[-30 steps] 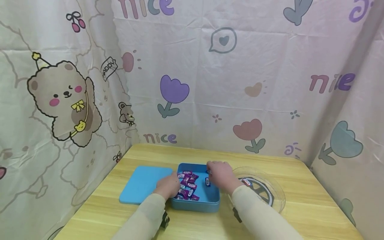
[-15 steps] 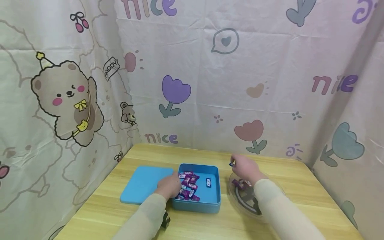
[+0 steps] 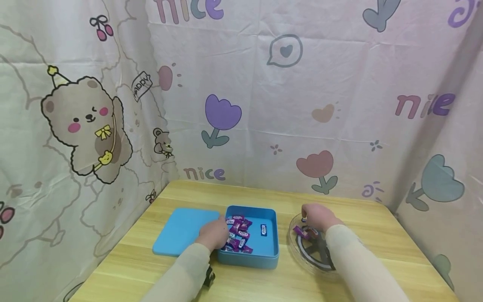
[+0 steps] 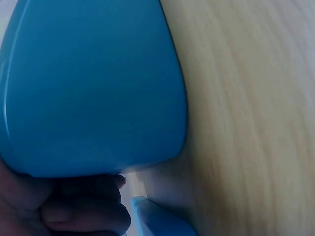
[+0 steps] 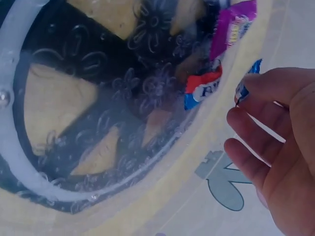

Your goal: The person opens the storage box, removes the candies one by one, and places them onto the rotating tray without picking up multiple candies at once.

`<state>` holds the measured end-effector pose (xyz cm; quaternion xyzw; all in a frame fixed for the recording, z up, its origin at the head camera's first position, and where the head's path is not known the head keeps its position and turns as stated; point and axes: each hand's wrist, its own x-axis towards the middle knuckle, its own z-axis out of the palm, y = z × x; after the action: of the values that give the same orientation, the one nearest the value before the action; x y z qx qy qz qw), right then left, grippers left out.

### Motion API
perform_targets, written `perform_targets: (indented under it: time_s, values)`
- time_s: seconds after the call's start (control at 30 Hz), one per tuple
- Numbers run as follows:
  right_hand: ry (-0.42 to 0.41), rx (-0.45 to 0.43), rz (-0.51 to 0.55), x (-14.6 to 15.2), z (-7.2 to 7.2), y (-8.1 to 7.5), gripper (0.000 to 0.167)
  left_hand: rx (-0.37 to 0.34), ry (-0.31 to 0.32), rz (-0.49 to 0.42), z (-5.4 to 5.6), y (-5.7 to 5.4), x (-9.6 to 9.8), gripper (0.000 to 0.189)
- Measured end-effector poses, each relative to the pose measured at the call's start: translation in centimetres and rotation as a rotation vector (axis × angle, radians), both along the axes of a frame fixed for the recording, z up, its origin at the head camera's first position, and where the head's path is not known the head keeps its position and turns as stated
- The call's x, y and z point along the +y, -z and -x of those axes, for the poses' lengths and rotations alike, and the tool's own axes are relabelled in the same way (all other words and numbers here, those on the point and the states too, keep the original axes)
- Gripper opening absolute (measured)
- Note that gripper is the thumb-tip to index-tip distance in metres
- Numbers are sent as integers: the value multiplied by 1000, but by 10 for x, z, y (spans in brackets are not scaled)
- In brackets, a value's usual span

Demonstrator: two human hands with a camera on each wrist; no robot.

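Observation:
My left hand (image 3: 214, 233) grips the left wall of an open blue box (image 3: 249, 262); the left wrist view shows its curled fingers (image 4: 88, 214) against the box. Purple and blue wrapped candies (image 3: 237, 233) are heaped in the box's left half, and one blue-wrapped candy (image 3: 263, 230) lies alone on the right. Between thumb and fingertips, my right hand (image 3: 318, 216) pinches a small blue-wrapped candy (image 5: 241, 92) over the rim of a clear patterned plate (image 5: 194, 147). Inside that plate are a purple candy (image 5: 234, 30) and a red-and-blue candy (image 5: 203, 88).
A flat light-blue lid (image 3: 181, 233) lies left of the box, partly behind the left hand. The clear plate stands right of the box, partly covered by the right sleeve (image 3: 358, 260). Patterned curtains (image 3: 264, 126) enclose the wooden table (image 3: 249, 285) at the back and sides.
My right hand has moved from the box to the right, over the clear plate, carrying a blue-wrapped candy. The left hand has stayed at the box's left side.

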<state>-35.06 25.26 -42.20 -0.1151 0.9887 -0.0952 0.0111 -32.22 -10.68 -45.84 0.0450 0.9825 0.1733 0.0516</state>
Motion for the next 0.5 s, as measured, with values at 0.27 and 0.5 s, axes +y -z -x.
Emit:
perform_targets:
  time_s: [0.27, 0.5]
  values:
    - [-11, -38, 11, -1, 3, 16, 16, -5, -9, -21, 1, 4, 1, 57]
    - [-32, 19, 29, 2, 3, 14, 16, -4, -11, -25, 0, 2, 1, 57]
